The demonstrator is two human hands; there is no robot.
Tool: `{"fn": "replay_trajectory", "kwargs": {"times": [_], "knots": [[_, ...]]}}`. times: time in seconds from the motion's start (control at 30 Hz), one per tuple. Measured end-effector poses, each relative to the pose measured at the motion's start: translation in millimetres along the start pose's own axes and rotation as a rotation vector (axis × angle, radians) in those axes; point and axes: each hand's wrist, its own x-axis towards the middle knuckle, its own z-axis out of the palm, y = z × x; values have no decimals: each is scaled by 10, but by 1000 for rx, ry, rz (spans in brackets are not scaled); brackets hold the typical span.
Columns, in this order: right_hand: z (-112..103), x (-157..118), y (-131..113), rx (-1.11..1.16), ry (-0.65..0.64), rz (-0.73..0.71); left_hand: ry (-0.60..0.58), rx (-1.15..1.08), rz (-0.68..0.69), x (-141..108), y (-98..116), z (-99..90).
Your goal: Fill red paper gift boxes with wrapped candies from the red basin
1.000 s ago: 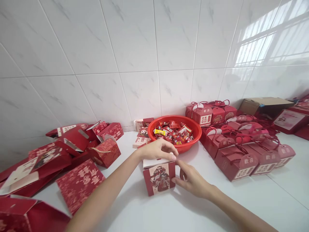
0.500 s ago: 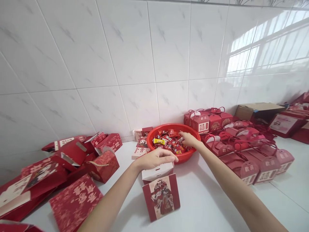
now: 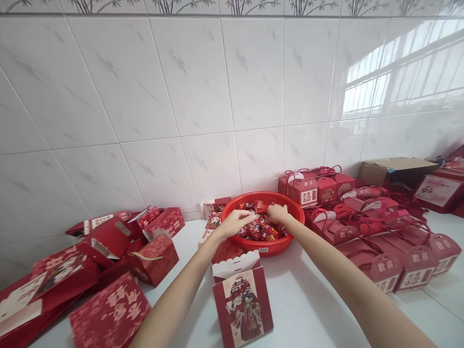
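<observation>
Wrapped candies [image 3: 270,234], mostly in red wrappers, lie in a red plastic basin [image 3: 268,248]. Over the left part of the basin, my left hand [image 3: 235,223] has its fingers bent in together; anything between them is hidden. My right hand [image 3: 278,214] is down among the candies with its fingers curled, and its fingertips do not show clearly. In front of the basin stands a red and white gift box [image 3: 242,307] with its top flaps up and a printed couple on its front. Neither hand touches this box.
Several red boxes [image 3: 108,237] lie in a loose pile on the left. Rows of closed pink-red boxes [image 3: 384,241] with cord handles stand to the right, a brown carton [image 3: 397,164] behind them. A tiled wall [image 3: 203,159] rises at the back.
My left hand has moved from above the gift box forward to the basin, and the box's flaps now show. My right hand has curled into the candies. The view has tilted up slightly.
</observation>
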Motion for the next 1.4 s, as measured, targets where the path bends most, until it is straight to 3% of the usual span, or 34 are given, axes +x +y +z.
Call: {"fn": "replay_trajectory", "kwargs": {"times": [0.17, 0.3, 0.5, 0.63, 0.83, 1.13, 1.4], "knots": [[-47, 0, 129, 372, 178, -95, 81, 144, -31, 352, -239, -6], [-89, 0, 171, 790, 280, -175, 6, 274, -108, 458, -335, 41], [-122, -85, 150, 1308, 237, -197, -179, 358, -203, 496, -347, 161], [-133, -220, 131, 1487, 157, -142, -170, 375, -181, 517, -365, 160], [-86, -416, 46, 1500, 72, -122, -50, 282, -88, 541, -442, 146], [20, -462, 146, 1289, 229, -94, 196, -16, 129, 555, -394, 92], [26, -535, 34, 1116, 29, -194, 249, -157, 140, 523, -400, 102]]}}
